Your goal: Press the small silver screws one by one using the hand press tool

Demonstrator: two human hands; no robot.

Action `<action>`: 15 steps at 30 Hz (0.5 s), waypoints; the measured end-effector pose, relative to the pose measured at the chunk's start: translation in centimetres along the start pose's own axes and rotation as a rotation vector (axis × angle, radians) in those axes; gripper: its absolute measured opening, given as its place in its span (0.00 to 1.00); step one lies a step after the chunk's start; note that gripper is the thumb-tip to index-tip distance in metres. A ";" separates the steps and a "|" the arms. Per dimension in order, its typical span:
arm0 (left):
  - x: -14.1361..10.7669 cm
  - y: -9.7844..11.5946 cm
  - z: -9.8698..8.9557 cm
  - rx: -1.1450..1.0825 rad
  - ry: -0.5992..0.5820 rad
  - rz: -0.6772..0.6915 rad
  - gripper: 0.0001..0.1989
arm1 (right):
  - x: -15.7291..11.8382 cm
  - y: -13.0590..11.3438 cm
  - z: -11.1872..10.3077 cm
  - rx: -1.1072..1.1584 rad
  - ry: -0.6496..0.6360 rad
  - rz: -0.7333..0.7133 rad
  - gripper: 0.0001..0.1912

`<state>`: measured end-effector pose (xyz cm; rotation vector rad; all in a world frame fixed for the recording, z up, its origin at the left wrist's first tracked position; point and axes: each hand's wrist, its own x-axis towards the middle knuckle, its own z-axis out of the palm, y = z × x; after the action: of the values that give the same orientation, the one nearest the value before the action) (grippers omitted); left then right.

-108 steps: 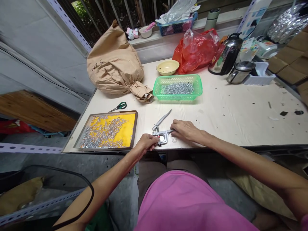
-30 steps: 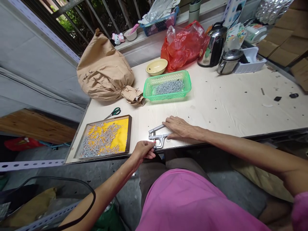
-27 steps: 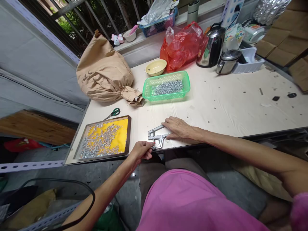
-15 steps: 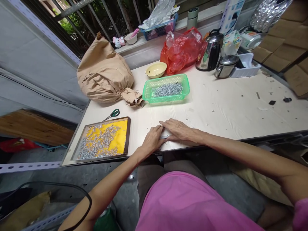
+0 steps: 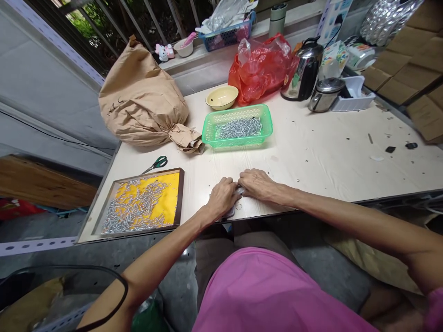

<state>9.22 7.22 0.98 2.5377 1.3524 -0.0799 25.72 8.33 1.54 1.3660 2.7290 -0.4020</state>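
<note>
My left hand (image 5: pixel 223 197) and my right hand (image 5: pixel 259 183) are close together at the front edge of the table, fingers curled. A small, pale, shiny piece (image 5: pixel 240 190) is pinched between their fingertips, too small and covered to identify. Under the left palm, part of a flat greyish thing (image 5: pixel 230 212) shows at the table edge. Left of the hands lies a brown-framed tray (image 5: pixel 180 196) with a yellow bottom, strewn with small silvery metal pins (image 5: pixel 138 205). Beyond the hands stands a green plastic basket (image 5: pixel 238 142) holding more small metal pieces (image 5: pixel 238 128).
Green-handled scissors (image 5: pixel 159 162) lie behind the tray. A large brown paper sack (image 5: pixel 145 101) stands back left. Along the back are a yellow bowl (image 5: pixel 221 98), a red plastic bag (image 5: pixel 259 69), a kettle (image 5: pixel 304 69) and a small metal pot (image 5: pixel 325 94). Dark scraps dot the right side.
My fingers, flatter and stretched before, are now curled. The hands have drawn slightly apart, and the pale piece shows between them. The view has shifted a little.
</note>
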 end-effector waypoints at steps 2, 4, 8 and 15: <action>0.1 0.0 0.0 0.013 -0.010 -0.008 0.09 | 0.3 0.3 0.2 0.023 -0.020 -0.007 0.08; 0.2 0.0 0.0 0.028 -0.018 -0.002 0.10 | 0.5 0.5 0.4 0.040 -0.028 -0.019 0.09; -0.2 0.1 0.2 0.042 0.001 -0.026 0.10 | 0.5 1.0 0.7 0.036 0.039 -0.056 0.10; -4.3 1.9 4.1 -0.107 0.280 0.074 0.16 | 0.6 2.9 1.1 0.110 0.048 -0.155 0.12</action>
<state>8.71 1.68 -1.85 2.5756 1.3145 0.3648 27.58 10.15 -0.16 1.2057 2.9022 -0.5433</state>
